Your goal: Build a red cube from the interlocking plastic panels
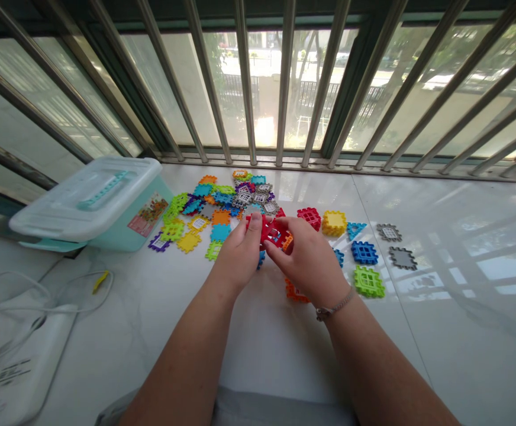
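Observation:
Red interlocking building tiles (277, 236) are held up between my two hands over the floor. My left hand (244, 245) pinches a red tile at its left side, thumb on top. On the right side, my right hand (305, 254) grips the red piece between thumb and fingers. How the red parts join is partly hidden by my fingers. Under and beside my right hand lie an orange tile stack (297, 291), a red tile (309, 218) and a yellow tile stack (334, 222). A heap of mixed tiles (221, 218) spreads beyond my left hand.
To the right lie a blue stack (364, 252), a green stack (368, 281), a blue triangle (355, 230) and grey tiles (402, 258). A lidded turquoise box (125, 222) stands left, near a white power strip (27, 361) with cables. Metal bars (287, 89) line the window.

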`<state>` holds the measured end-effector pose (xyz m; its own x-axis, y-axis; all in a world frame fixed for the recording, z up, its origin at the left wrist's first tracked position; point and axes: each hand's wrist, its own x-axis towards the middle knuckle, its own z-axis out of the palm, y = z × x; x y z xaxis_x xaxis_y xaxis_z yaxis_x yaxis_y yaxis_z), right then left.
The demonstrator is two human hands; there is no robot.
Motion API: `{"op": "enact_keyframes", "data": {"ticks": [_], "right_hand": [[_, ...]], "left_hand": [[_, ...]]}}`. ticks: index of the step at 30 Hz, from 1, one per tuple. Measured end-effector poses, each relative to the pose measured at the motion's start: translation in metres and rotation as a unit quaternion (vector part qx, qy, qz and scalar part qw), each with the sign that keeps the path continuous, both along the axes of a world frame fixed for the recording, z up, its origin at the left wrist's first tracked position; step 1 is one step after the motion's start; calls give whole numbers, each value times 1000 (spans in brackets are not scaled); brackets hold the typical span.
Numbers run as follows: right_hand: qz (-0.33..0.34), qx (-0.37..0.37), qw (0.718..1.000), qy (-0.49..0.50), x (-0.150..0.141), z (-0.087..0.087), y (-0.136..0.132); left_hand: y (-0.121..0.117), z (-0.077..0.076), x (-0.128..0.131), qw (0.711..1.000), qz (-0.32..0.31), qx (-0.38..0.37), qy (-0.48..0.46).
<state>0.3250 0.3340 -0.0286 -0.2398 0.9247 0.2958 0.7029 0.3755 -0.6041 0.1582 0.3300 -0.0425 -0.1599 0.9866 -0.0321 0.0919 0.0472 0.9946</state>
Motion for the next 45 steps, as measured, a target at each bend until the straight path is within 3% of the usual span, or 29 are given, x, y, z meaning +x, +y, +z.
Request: {"op": "enact_keyframes", "data": {"ticks": [4, 15, 22, 32, 45], "right_hand": [[-9, 14, 1000, -4, 1, 0, 0], [-36, 54, 996, 59, 1, 2, -1], [-25, 53, 996, 66, 0, 4, -2], [24, 16, 998, 55, -1, 3, -3], [42, -23, 997, 56, -2, 6, -4]], "left_hand": [[0, 3, 0, 999, -19, -18, -31], [0, 13, 6, 994, 53, -7, -96], [0, 0, 3, 995, 3, -37, -97], [-6, 8, 9, 993, -5, -58, -103], [-5, -2, 4, 993, -18, -48, -108]]}}
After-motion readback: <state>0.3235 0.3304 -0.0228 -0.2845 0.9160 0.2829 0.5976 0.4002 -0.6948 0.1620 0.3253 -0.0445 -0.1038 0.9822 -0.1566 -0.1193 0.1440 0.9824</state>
